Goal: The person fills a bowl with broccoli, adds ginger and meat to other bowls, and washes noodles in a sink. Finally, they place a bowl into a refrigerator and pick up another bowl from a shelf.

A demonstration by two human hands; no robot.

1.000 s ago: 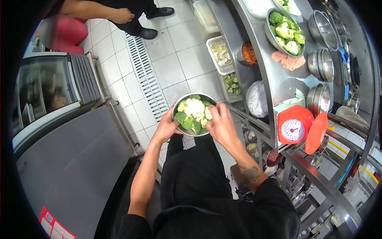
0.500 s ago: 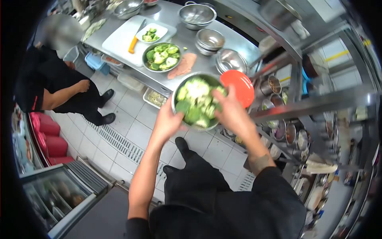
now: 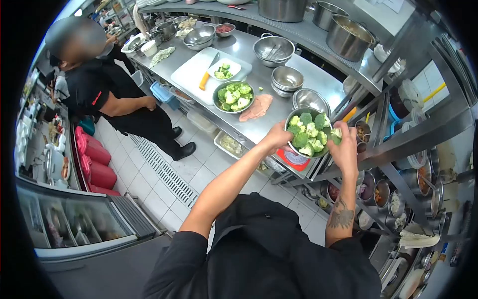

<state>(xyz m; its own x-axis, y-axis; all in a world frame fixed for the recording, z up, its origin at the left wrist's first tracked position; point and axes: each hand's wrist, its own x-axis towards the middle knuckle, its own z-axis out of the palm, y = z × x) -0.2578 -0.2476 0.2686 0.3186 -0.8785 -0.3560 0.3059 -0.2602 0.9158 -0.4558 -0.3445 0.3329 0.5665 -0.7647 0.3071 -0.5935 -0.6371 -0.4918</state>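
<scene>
A metal bowl (image 3: 323,153) full of broccoli florets (image 3: 312,130) sits over a red scale with a white dial (image 3: 295,158) at the counter's right end. My left hand (image 3: 277,137) grips the bowl's left rim. At the right rim, my right hand (image 3: 345,145) has thumb and fingers closed around a broccoli floret (image 3: 336,133). Farther left stands a second bowl of cut broccoli (image 3: 234,96). Beside it lies a flat piece of raw, pale pink meat (image 3: 257,108).
A white cutting board (image 3: 191,74) carries an orange-handled knife (image 3: 204,79) and a small dish of broccoli (image 3: 224,70). Stacked metal bowls (image 3: 287,79) and a colander (image 3: 274,49) stand behind. Another person (image 3: 119,99) stands at left. Metal shelving (image 3: 393,154) borders my right side.
The broccoli bowl has moved right, over the red scale. My right hand has shifted from above the florets to the right rim. The view has tilted up, showing more of the counter.
</scene>
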